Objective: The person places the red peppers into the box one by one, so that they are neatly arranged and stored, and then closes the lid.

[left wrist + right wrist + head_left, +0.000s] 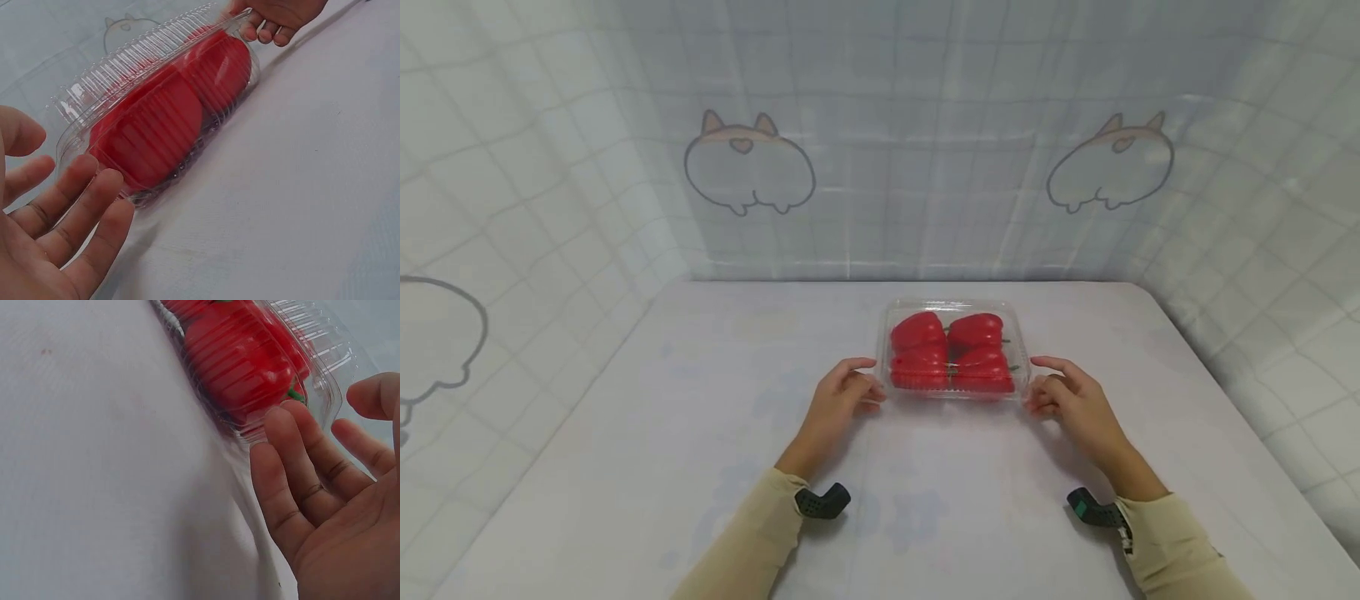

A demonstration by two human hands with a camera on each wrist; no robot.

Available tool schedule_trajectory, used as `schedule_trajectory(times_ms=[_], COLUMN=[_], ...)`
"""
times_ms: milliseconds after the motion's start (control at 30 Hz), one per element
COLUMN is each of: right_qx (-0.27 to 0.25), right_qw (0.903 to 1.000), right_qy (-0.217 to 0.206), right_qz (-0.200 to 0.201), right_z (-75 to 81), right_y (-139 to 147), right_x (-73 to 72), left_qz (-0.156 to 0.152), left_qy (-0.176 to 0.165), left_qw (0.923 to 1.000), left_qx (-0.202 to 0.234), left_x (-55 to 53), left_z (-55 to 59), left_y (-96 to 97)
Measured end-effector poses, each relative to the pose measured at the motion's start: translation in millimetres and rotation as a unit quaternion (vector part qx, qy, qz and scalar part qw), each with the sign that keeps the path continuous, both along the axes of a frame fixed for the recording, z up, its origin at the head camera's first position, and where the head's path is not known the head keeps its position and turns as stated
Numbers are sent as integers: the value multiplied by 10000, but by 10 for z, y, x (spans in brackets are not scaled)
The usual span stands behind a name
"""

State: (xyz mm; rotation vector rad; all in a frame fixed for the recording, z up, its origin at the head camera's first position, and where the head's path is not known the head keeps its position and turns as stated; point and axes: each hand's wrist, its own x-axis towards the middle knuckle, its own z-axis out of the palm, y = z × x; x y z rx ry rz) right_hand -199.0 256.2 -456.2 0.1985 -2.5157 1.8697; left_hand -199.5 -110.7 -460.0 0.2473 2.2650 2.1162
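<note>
A clear plastic clamshell box [955, 305] with a ribbed lid sits on the white table, its lid down over several red bell peppers [919, 332] with green stems. My left hand [842, 398] is at the box's left end; in the left wrist view, its relaxed, spread fingers [103, 194] come right up to the box's lower corner. At the opposite end is my right hand [1072, 404], and the right wrist view shows its loosely bent fingertips [269, 459] close against the box end by a green stem [295, 395]. Neither thumb wraps round the box.
The white cloth-covered table [925, 517] reaches back to a grid-patterned curtain [925, 167] with animal drawings. Similar curtains stand along the left and right sides. Black wrist devices [823, 502] stick out from both beige sleeves [748, 533].
</note>
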Motion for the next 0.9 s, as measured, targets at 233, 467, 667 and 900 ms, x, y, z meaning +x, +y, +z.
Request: schedule_trajectory(times_ms=[233,467,667,900], right_qx=[170,234,428,915], right_qw=[9998,9996,9990,9957], right_qy=[-46,159,66,138], right_qz=[-28,-5,-119,26], right_z=[-75,6,-12,40], right_y=[-9,36,165,264], right_x=[-23,-161,-223,-256], left_qz=[100,413,338,77], left_qy=[-51,220,175,271], left_qw=[9999,9969,9895,9827], left_qx=[-103,-635,-1398,-1829], left_x=[27,-5,-33,-46], left_z=[-29,63,61,70], left_y=[-86,-116,-132,-219])
